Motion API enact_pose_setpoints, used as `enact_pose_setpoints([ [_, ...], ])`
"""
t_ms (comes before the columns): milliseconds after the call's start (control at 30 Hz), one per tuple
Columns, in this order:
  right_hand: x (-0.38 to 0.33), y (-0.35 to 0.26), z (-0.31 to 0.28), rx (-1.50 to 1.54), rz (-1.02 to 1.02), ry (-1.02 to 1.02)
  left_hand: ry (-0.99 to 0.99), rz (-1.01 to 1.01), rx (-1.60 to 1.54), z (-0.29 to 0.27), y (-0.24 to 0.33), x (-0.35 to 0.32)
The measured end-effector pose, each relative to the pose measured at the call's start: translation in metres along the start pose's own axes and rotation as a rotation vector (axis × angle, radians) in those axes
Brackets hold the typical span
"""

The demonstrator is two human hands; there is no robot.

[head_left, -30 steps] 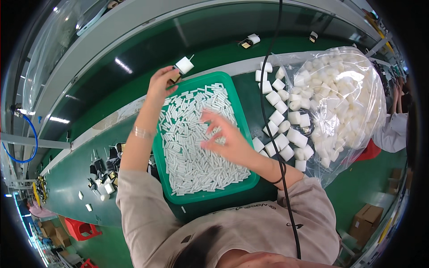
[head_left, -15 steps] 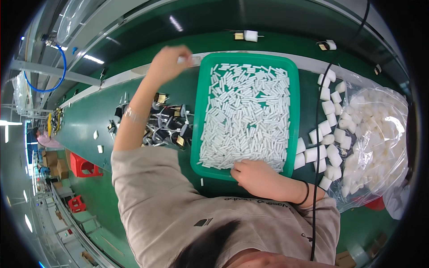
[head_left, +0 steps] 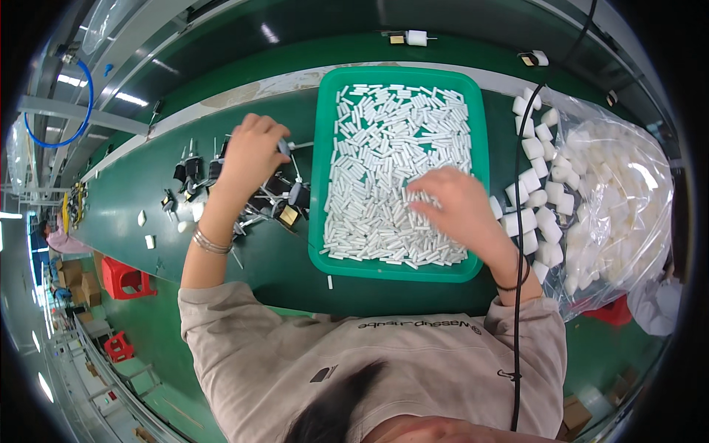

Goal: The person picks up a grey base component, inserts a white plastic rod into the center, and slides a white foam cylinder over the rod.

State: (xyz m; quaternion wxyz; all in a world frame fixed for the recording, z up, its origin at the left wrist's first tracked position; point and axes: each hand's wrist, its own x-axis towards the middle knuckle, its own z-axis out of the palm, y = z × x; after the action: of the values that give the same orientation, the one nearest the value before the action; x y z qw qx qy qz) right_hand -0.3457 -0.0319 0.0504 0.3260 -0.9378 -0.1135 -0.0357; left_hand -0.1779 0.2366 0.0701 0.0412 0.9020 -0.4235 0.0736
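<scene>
Some white-ended parts (head_left: 416,38) at top centre and upper right look finished, while many black parts (head_left: 299,195) at left and white tubes (head_left: 380,188) in the central green tray (head_left: 391,272) seem waiting, the left hand (head_left: 252,155) pinching 1 dark part (head_left: 284,148), the right hand (head_left: 459,207) curled over tubes, its hold unclear.

The tray (head_left: 318,192) is made of smooth green plastic with a slight sheen; the small cylinders (head_left: 369,221) are seen as smooth and white. Matt, foam-like surfaces are shown by the loose white plugs (head_left: 532,148). The bag (head_left: 644,176) is formed of clear, creased, glossy film, the shirt (head_left: 428,369) of matt cloth.
</scene>
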Motion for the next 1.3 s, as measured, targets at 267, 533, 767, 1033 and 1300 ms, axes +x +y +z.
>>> enact_pose_setpoints([
  [267, 0.013, 0.022, 0.01, -0.112, -0.04, -0.058, 0.023, -0.074, -0.168, 0.02, -0.004, 0.007],
  [533, 0.017, 0.024, 0.019, -0.33, -0.224, -0.059, 0.035, -0.236, -0.061, 0.04, -0.017, 0.024],
  [767, 0.018, 0.014, -0.003, 0.335, -0.012, -0.194, 0.072, -0.287, 0.029, 0.013, -0.014, 0.02],
  [1033, 0.012, 0.01, -0.026, 0.837, 0.046, 0.264, 0.547, -0.02, -0.449, -0.026, 0.104, 0.02],
  [1300, 0.009, 0.004, -0.034, 1.114, 0.076, 0.311, 0.543, 0.09, -0.35, -0.02, 0.123, 0.023],
])
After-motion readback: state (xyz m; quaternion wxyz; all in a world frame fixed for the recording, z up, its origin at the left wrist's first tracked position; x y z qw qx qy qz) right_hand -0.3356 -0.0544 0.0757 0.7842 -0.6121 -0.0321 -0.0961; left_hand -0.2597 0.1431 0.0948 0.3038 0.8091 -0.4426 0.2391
